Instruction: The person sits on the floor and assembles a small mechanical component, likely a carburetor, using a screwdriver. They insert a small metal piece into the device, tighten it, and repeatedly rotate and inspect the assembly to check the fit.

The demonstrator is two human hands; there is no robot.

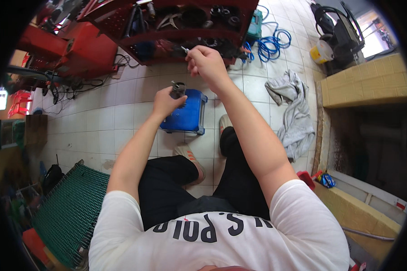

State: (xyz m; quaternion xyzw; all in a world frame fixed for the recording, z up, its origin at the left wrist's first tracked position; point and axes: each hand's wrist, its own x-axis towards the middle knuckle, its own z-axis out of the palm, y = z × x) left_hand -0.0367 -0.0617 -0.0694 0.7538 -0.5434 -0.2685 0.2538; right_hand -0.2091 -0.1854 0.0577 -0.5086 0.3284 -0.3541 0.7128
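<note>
My left hand [164,105] is closed around a dark, cylinder-shaped metal part [178,89] with an open round top. It is held over a blue plastic stool [193,113] on the floor between my feet. Higher and to the right, my right hand [206,63] is raised with the fingers pinched together. A small, thin silvery metal piece [184,49] sticks out from those fingertips; its exact kind is too small to tell. The two hands are apart. Behind the right hand stands a red tool cart [181,35] with several tools and round parts on its shelves.
A crumpled grey cloth [295,115] lies on the tiles at right. Coiled blue hose [276,45] and a white-yellow bucket [322,52] are farther back. Red machinery [83,49] with black cables stands at far left, and a green woven chair [70,210] is near my left arm.
</note>
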